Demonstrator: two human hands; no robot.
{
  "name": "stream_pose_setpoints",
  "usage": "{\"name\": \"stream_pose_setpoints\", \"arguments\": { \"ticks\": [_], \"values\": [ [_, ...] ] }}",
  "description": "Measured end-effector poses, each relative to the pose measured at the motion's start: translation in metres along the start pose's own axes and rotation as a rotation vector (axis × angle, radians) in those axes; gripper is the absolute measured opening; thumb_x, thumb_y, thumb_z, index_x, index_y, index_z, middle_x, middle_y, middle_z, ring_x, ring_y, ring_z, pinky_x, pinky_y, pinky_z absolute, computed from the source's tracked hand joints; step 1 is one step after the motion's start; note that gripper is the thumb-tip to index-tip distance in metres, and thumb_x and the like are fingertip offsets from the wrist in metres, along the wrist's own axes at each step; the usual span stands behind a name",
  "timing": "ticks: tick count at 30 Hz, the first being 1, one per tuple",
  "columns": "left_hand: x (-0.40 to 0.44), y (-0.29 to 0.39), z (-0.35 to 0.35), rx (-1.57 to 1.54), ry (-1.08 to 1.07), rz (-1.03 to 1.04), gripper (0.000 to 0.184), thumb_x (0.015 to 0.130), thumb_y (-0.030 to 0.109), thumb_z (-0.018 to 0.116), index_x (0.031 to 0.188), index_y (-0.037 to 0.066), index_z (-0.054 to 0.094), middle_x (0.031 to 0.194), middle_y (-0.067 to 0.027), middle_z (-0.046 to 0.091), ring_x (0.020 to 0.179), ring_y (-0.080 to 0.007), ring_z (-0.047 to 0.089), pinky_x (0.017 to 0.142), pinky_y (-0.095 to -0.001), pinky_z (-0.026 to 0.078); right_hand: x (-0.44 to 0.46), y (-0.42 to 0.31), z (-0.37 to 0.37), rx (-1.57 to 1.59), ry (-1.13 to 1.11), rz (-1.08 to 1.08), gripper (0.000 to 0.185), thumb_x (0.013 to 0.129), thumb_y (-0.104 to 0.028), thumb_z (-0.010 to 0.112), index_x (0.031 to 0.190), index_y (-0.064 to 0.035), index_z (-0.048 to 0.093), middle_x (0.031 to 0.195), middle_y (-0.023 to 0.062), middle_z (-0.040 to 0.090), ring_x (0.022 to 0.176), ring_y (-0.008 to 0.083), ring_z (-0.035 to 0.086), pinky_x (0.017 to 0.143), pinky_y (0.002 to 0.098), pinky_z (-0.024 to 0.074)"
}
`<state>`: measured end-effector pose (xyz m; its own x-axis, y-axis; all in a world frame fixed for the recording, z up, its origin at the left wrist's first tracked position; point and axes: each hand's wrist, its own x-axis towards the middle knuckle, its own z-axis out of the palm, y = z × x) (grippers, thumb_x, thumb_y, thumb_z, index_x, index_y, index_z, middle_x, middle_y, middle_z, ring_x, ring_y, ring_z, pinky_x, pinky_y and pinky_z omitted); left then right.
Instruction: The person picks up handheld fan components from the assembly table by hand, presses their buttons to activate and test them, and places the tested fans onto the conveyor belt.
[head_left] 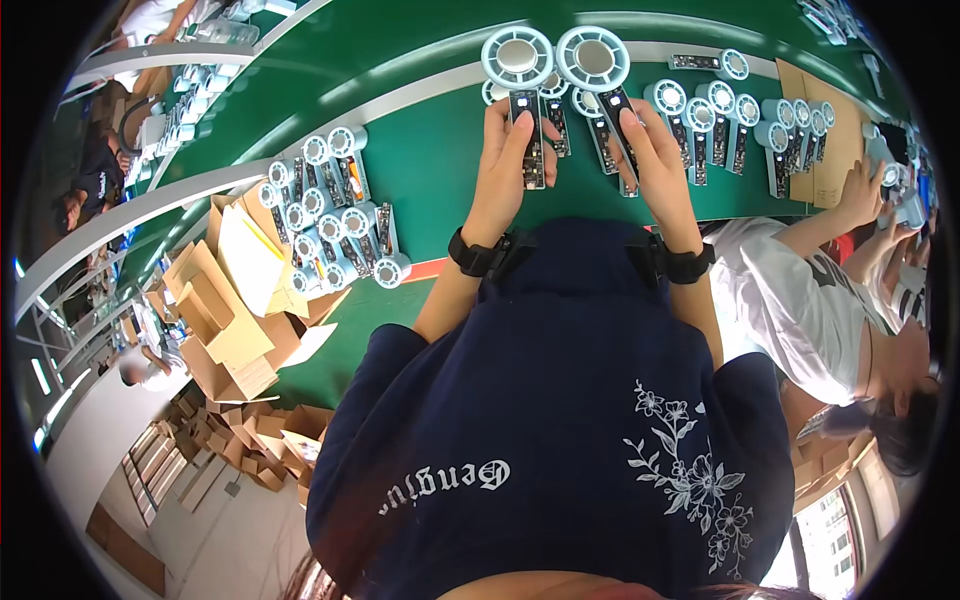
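My left hand [513, 150] is wrapped round the dark handle of a small light-blue fan [517, 60], with the thumb on its exposed circuit board. In my right hand [648, 150] is a second light-blue fan [593, 60], gripped by its handle in the same way. The two round fan heads point away from me, side by side and very close together. Behind and below them, more fans of this kind lie on the green table [430, 150], partly hidden by my hands.
Several fans [330, 225] lie grouped on the left of the table, and several more [720, 115] on the right. Cardboard boxes [225, 320] stand at the left. A co-worker in a white shirt [800, 290] sits at the right, hands on another fan [880, 160].
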<state>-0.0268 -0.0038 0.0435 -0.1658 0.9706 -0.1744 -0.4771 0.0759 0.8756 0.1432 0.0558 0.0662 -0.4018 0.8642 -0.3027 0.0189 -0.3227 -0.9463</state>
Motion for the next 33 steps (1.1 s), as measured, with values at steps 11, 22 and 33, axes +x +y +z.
{"name": "stream_pose_setpoints", "arguments": {
  "ticks": [11,22,33],
  "values": [
    [0.005,-0.016,0.016,0.016,-0.056,-0.06,0.033,0.099,0.028,0.041,0.117,0.003,0.031,0.087,-0.0123,0.057,0.058,-0.0148,0.057,0.05,-0.0265,0.049,-0.01,0.009,-0.022,0.047,0.071,-0.005,0.028,0.098,-0.026,0.047,0.111,-0.0029,0.055,0.065,-0.0008,0.05,0.044,0.0023,0.034,0.043,0.0183,0.0243],
    [0.005,-0.025,0.032,0.058,-0.085,-0.133,0.028,0.1,0.026,0.036,0.118,0.005,0.034,0.091,-0.0105,0.056,0.062,-0.0122,0.053,0.051,-0.0259,0.045,-0.023,0.017,-0.036,0.1,0.165,-0.007,0.025,0.096,-0.026,0.052,0.107,-0.0036,0.056,0.062,-0.0019,0.05,0.044,0.0008,0.033,0.04,0.0188,0.0226],
    [0.001,-0.031,0.031,0.04,-0.072,-0.139,0.03,0.1,0.026,0.036,0.121,0.005,0.034,0.09,-0.0096,0.055,0.061,-0.0113,0.052,0.05,-0.0241,0.044,-0.023,0.022,-0.04,0.072,0.164,0.026,0.025,0.095,-0.026,0.053,0.107,-0.0042,0.056,0.062,-0.0021,0.05,0.044,0.0009,0.034,0.041,0.0185,0.0232]
  ]
}}
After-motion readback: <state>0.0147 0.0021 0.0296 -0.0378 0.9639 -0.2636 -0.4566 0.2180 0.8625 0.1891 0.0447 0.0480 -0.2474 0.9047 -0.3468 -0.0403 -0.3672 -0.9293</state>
